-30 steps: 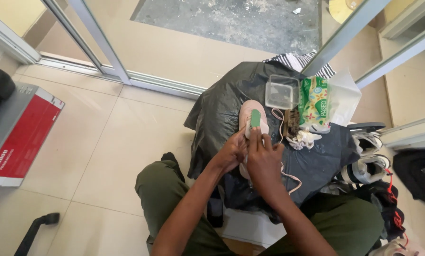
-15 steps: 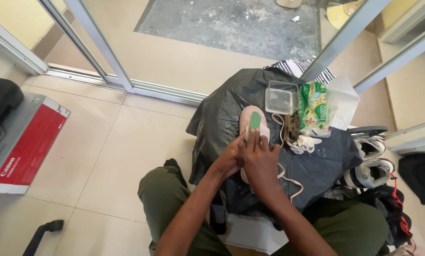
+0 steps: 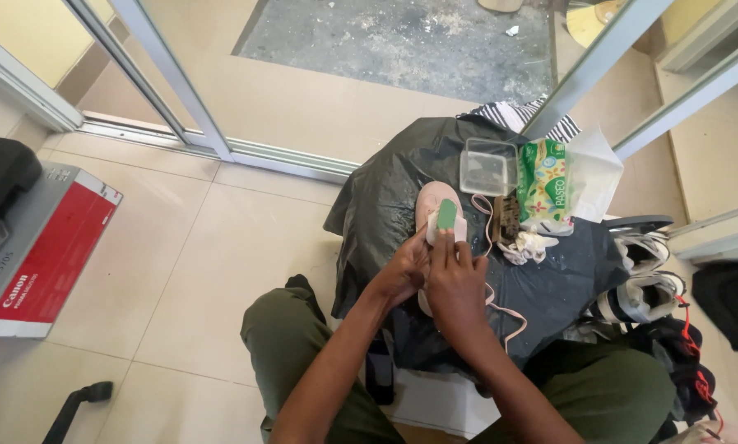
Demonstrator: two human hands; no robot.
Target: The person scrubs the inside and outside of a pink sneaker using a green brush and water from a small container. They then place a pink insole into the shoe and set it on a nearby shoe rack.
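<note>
Black plastic-covered stand (image 3: pixel 385 197), one pink shoe (image 3: pixel 431 200) gripped by left hand (image 3: pixel 402 271), right hand (image 3: pixel 455 275) clamping one green-white sponge (image 3: pixel 446 219)

Right of the pink shoe (image 3: pixel 435 201) a brush (image 3: pixel 506 218), clear tub (image 3: pixel 487 166) and tissue packet (image 3: pixel 543 186) crowd the black sheet (image 3: pixel 385 197). Its left side lies bare. Far right, white sneakers (image 3: pixel 642 271) block the edge.

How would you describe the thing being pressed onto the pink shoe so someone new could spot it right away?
Find the black plastic sheet covering the low stand in front of the seated person. In its middle lies a pink shoe, steadied by the left hand. On it, under the right hand, sits a small scrub pad, the only thing there with a bright green top over a white base.
</note>
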